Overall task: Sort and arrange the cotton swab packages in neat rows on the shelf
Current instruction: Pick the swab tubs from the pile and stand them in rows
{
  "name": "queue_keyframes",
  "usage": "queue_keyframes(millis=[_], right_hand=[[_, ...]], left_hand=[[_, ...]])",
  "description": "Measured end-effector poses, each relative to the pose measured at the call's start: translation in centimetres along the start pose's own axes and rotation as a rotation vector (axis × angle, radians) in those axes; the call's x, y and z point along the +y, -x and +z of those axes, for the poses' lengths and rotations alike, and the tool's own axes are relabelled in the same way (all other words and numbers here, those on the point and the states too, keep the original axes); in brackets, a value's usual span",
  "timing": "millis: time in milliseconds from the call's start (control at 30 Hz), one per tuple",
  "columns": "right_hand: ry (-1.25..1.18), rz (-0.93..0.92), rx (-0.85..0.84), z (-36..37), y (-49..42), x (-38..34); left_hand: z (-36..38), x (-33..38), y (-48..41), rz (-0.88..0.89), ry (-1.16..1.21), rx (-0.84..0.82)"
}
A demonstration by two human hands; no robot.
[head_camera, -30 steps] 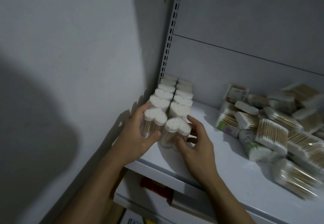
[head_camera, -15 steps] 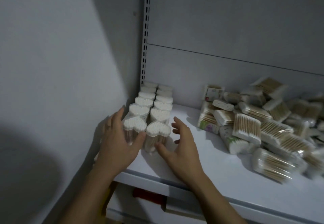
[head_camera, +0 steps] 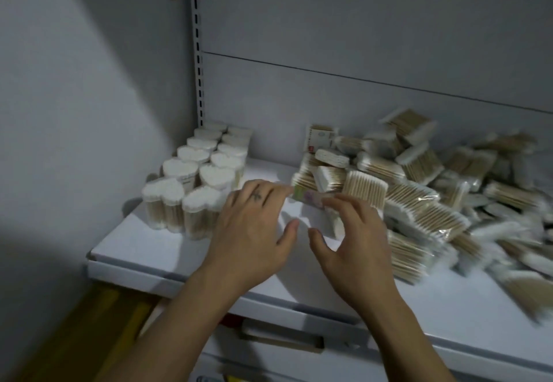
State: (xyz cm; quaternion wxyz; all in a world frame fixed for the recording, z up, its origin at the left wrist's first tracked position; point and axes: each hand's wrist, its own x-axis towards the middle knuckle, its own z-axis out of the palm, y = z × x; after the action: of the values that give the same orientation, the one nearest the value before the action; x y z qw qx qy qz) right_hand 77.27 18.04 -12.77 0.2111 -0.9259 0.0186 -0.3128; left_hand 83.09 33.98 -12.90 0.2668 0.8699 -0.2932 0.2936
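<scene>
— Head view: heart-shaped packs [head_camera: 194, 178] stand in two rows against the wall, probably to save room.
— Hands?
— Left hand [head_camera: 254, 226] and right hand [head_camera: 356, 238], fingers spread wide and empty, hover before the loose pile [head_camera: 419, 196] on the shelf [head_camera: 143, 250].

We see a white shelf [head_camera: 143, 250]: two rows of upright heart-shaped tubs [head_camera: 206, 172] stand at its left end, with a loose heap of packs [head_camera: 425, 205] at its right.
</scene>
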Motion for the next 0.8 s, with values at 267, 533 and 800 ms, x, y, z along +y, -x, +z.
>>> queue_keyframes(millis=[267, 533, 800], right_hand=[[0.221, -0.019, 0.037, -4.2, 1.2, 6.4], [0.122, -0.083, -0.027, -4.9, 1.7, 8.0], [-0.024, -0.079, 0.013, -5.4, 0.6, 9.2]], left_hand=[[8.2, 5.2, -2.0, -0.33, 0.06, -0.34], [10.4, 7.4, -3.5, -0.468, -0.054, -0.272], [8.4, 8.5, -4.6, -0.26, -0.251, -0.15]])
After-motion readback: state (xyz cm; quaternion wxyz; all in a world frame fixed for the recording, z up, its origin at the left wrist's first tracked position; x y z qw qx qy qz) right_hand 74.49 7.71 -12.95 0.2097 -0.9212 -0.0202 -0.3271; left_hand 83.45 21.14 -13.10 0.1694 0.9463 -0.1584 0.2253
